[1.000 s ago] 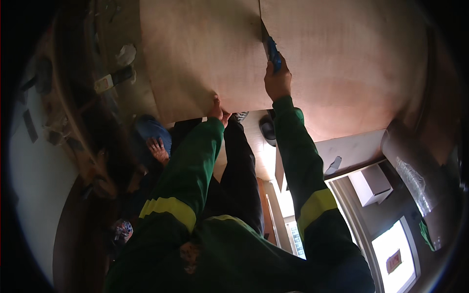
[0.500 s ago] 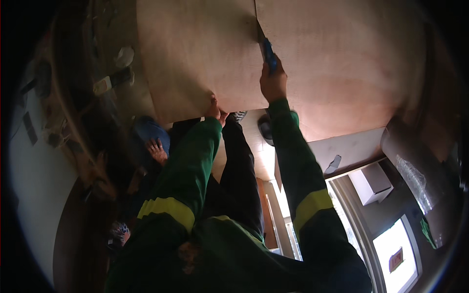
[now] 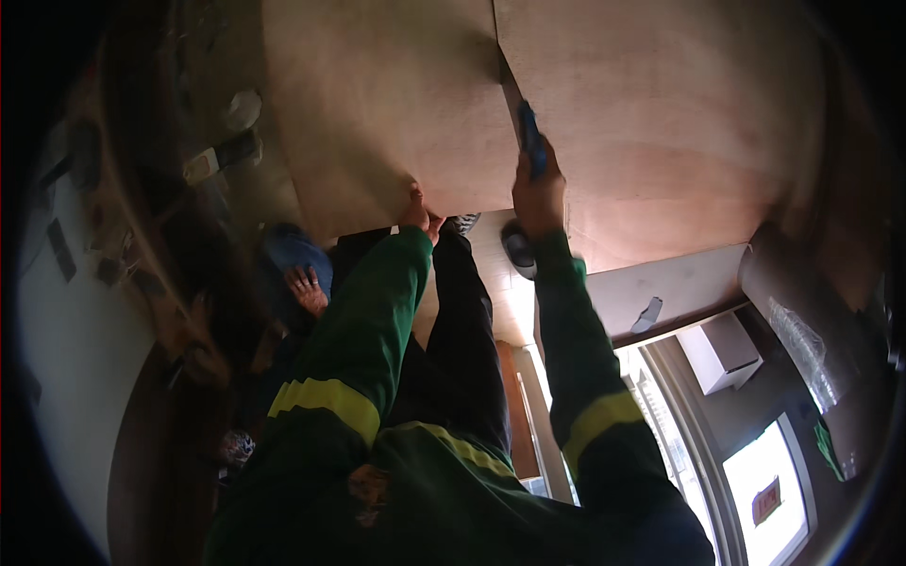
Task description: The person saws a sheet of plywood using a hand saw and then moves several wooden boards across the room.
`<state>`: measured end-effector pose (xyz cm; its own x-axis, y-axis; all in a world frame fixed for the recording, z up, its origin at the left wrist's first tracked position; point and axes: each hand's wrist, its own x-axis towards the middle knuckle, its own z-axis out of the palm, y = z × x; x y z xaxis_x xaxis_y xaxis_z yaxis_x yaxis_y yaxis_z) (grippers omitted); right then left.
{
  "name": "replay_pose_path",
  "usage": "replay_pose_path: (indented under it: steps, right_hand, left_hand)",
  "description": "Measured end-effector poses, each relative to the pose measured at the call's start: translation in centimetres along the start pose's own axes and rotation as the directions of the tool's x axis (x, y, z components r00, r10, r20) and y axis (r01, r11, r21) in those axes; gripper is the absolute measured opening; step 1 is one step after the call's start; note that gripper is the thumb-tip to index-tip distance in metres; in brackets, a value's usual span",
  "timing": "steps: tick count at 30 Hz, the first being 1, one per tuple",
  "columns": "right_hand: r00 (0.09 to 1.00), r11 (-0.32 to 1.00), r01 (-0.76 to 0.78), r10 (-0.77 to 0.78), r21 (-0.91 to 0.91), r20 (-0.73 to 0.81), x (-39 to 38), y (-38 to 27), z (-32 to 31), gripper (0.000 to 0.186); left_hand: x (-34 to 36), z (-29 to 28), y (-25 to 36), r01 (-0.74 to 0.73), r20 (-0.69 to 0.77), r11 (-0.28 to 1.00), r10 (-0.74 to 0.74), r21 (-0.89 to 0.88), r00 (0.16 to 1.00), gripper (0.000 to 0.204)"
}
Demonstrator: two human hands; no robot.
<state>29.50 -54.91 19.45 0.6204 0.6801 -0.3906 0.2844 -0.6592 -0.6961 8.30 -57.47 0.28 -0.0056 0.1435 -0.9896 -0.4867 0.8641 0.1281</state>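
Note:
A broad, pale plywood sheet (image 3: 387, 113) lies in front of me, with a narrow cut running down from its far side. My right hand (image 3: 541, 196) is wrapped around the blue handle of a hand saw (image 3: 530, 137). The dark saw blade stands in the cut, its far end hidden in the wood. At the near edge, left of the saw, my left hand (image 3: 420, 209) grips the sheet, thumb on top and fingers around the edge.
Another person's hand (image 3: 305, 290) rests on a blue-clad knee at the left. A dark shoe (image 3: 517, 249) shows below the sheet's near edge. At right stand a plastic-wrapped roll (image 3: 802, 354) and a white box (image 3: 719, 353). Pale scraps (image 3: 243, 110) lie left.
My right hand has drawn the saw back toward me and slightly right along the cut. My left hand stays at the sheet's edge.

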Motion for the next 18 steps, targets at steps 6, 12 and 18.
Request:
replay_pose_path:
  steps: [6,12,18]
  right_hand:
    - [1.000,0.998,-0.023,0.024,-0.052,0.017,-1.5,-1.1,-0.1,0.044]
    - [0.997,0.993,0.071,-0.072,-0.096,-0.009,-14.1,-1.4,-7.2,0.045]
    - [0.966,0.971,0.196,-0.216,-0.139,-0.142,5.9,2.0,1.4,0.042]
  left_hand:
    - [1.0,-1.8,1.1,0.038,-0.025,0.999,-0.038,0.031,0.999,0.066]
    - [-0.9,-0.8,0.4,0.004,0.003,1.000,-0.004,-0.017,1.000,0.067]
    - [-2.2,3.7,-0.4,0.042,-0.018,0.997,-0.041,0.057,0.999,0.060]
